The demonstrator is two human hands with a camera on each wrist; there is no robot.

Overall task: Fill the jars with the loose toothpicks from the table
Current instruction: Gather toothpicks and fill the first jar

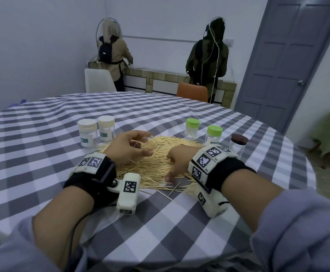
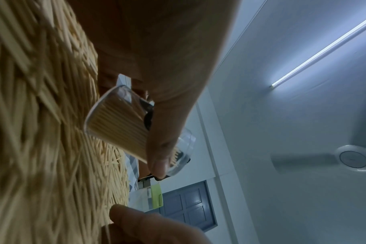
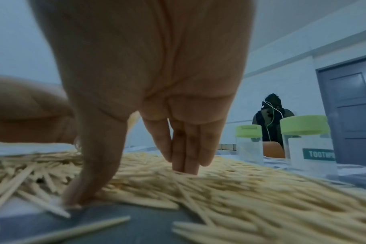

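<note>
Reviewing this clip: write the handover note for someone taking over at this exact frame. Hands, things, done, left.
Left hand: holds a clear open jar, tilted over the pile, partly filled with toothpicks.
Right hand: fingers straight, pressed down into the toothpick pile; holds nothing.
Other jars stand capped behind the pile: two white-lidded, two green-lidded, one brown-lidded.
Done: the held jar is part full.
Left: most toothpicks lie loose on the checked tablecloth; finish this jar, then fill the rest.

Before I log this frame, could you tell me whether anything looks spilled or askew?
Yes: loose toothpicks lie spilled in a heap across the tablecloth, a few strays at its near edge. The left hand holds a clear jar tilted, already holding toothpicks.
</note>
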